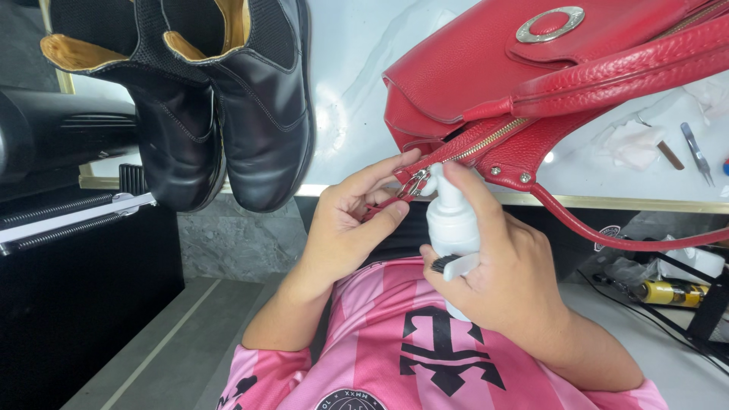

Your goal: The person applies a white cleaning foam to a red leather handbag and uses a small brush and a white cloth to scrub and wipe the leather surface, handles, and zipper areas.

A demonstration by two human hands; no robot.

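Currently I'm pinching the zipper pull (414, 182) of the red handbag (486, 68) between thumb and fingertips of my left hand (351, 222). My right hand (505, 266) is wrapping a white pump bottle (450, 220), index finger over the nozzle, small brush tucked under. Best keeping the zipper taut, nozzle close, pressing lightly. Black boots (228, 99) sitting well apart.

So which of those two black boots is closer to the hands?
The right-hand boot, lying beside the red handbag; its toe points toward the left hand. The other boot lies farther left.
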